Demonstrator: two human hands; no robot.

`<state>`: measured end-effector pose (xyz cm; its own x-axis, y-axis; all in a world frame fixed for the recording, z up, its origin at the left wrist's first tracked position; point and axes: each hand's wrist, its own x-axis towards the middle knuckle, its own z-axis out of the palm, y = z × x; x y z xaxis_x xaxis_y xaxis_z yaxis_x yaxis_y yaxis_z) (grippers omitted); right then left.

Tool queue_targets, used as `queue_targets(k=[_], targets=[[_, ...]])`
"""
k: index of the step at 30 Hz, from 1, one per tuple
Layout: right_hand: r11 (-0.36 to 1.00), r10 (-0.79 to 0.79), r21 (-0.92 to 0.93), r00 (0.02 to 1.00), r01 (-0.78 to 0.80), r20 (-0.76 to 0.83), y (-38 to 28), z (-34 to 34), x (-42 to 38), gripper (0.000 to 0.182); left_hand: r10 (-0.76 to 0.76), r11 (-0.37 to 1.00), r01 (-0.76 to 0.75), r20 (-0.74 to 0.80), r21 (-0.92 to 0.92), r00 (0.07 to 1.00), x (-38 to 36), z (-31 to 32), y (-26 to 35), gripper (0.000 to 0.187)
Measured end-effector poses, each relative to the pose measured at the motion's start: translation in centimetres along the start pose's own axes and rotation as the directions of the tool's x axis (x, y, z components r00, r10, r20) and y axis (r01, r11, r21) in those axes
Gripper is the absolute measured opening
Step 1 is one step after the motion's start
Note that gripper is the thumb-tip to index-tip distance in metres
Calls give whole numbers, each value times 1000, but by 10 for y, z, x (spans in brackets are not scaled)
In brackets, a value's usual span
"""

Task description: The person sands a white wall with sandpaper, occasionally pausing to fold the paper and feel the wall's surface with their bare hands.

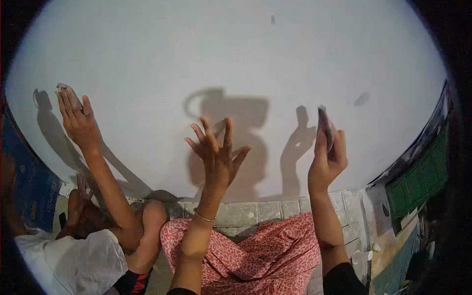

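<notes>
Raised before the white wall (147, 59), my left hand (216, 155) has its fingers spread and nothing in it; a thin bracelet (204, 216) circles the wrist. My right hand (328, 160) grips a folded grey piece of sandpaper (323, 118) between thumb and fingers. The sandpaper stands upright, edge towards me, close to the wall. Shadows of my head and arms fall on the wall behind both hands.
At left, another person's hand (81, 123) presses a similar grey sheet (62, 86) to the wall. That person's knee (155, 216) is beside my pink patterned clothing (275, 250). A brick ledge (241, 215) runs along the wall's foot. White cups (361, 256) and a green panel (418, 169) are at right.
</notes>
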<state>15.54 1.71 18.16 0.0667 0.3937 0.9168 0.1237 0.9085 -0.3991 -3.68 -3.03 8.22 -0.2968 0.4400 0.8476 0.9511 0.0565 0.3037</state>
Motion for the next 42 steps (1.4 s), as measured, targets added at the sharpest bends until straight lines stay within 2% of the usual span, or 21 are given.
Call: queue_targets(k=[4,5,7,9,13,17,19,20,22,25,27,29,30,31,33,34,36,37,39,40,42], targets=[[951,-263,-188,962,245,-77,15,9,29,41,0,999,-1,-26,-54,1000,1,4,-1,82],[951,-265,-189,961,247,-78,19,10,34,41,1,999,-3,-28,-54,1000,0,3,-1,82],[838,-451,-379,889,391,-80,27,14,45,47,-5,999,5,-4,-37,1000,-2,3,-2,85],[838,-474,-339,878,426,-68,31,25,53,46,2,1000,-1,18,-14,1000,-3,4,-3,87],[714,-515,-510,853,480,81,48,46,49,39,-4,1000,4,28,-28,1000,-1,1,0,89],[686,-462,-550,869,476,175,55,48,41,52,-12,998,14,29,-69,1000,2,-11,5,89],[655,-473,-579,861,486,189,51,49,41,56,-27,989,-11,-255,-146,966,7,-16,9,81],[646,-459,-589,864,485,208,49,47,41,58,-27,989,-11,-250,-149,968,9,-21,9,81],[649,-487,-575,853,498,188,51,49,40,58,-58,957,-86,-475,-276,878,12,-30,9,67],[670,-520,-530,838,520,166,58,54,30,56,-160,927,-76,-570,-368,806,0,-22,3,52],[497,-431,-514,713,699,553,54,51,19,56,-147,920,-100,-572,-378,807,1,-24,0,52],[338,-550,-364,496,868,672,50,50,26,60,-26,992,-45,-540,-118,841,2,-26,-5,50],[298,-534,-383,485,874,693,47,48,35,60,-66,993,12,-468,-116,881,-3,-24,-6,55],[328,-552,-386,507,862,663,45,47,49,62,-68,992,10,-471,-125,879,2,-23,-3,55],[563,-457,-538,778,628,431,32,44,77,64,-64,989,-3,-435,-151,898,9,-25,2,74],[559,-454,-536,774,633,441,32,48,84,64,-75,987,6,-432,-158,899,10,-22,4,74],[670,-505,-534,844,516,183,26,63,86,69,-146,983,116,-225,-140,963,10,-15,3,100],[629,-436,-549,835,550,337,21,66,74,71,-144,984,115,-225,-139,964,8,-12,3,100],[547,-432,-257,531,797,729,27,70,48,71,-176,983,178,-48,35,983,3,-6,4,123],[545,-433,-269,541,794,721,28,68,51,71,-161,986,163,-50,34,986,2,-4,4,123],[244,-549,-181,289,953,784,29,62,64,69,-158,986,159,-36,48,987,1,-3,3,124]])
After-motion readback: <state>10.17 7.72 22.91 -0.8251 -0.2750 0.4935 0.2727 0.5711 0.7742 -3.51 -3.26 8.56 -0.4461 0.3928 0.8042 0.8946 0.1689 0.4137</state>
